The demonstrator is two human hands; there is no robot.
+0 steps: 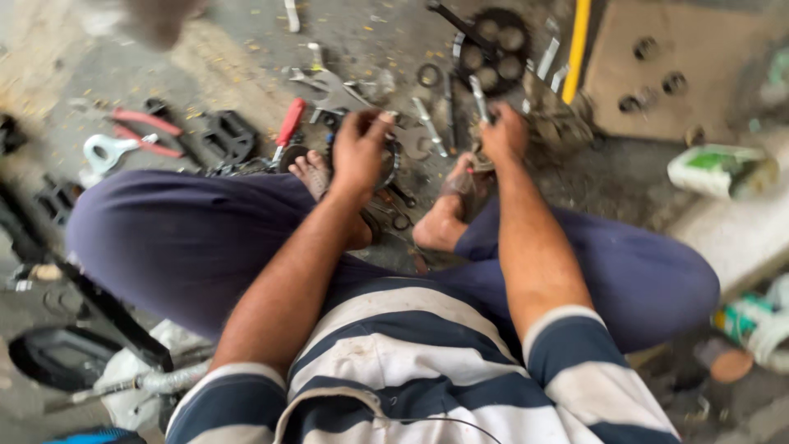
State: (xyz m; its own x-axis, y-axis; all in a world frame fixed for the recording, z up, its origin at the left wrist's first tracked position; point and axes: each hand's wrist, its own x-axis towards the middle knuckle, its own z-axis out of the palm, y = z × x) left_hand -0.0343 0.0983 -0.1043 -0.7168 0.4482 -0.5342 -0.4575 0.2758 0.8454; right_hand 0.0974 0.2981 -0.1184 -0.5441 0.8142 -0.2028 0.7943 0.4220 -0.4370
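I sit on the ground with my knees spread and bare feet in front of me. My left hand (359, 148) grips a dark round metal ring-shaped part (389, 164) just past my left foot. My right hand (503, 134) is closed around a thin metal tool (480, 99) that sticks up from the fist toward a black chainring (493, 49). The frame is blurred, so small details of the held parts are unclear.
Tools litter the concrete floor: a red-handled screwdriver (289, 123), red pliers (144, 131), wrenches (329, 86), a black pedal (228, 136). A yellow bar (578, 49) and cardboard sheet (682, 66) lie far right. Boxes (719, 170) sit at the right, bicycle parts (66, 353) at lower left.
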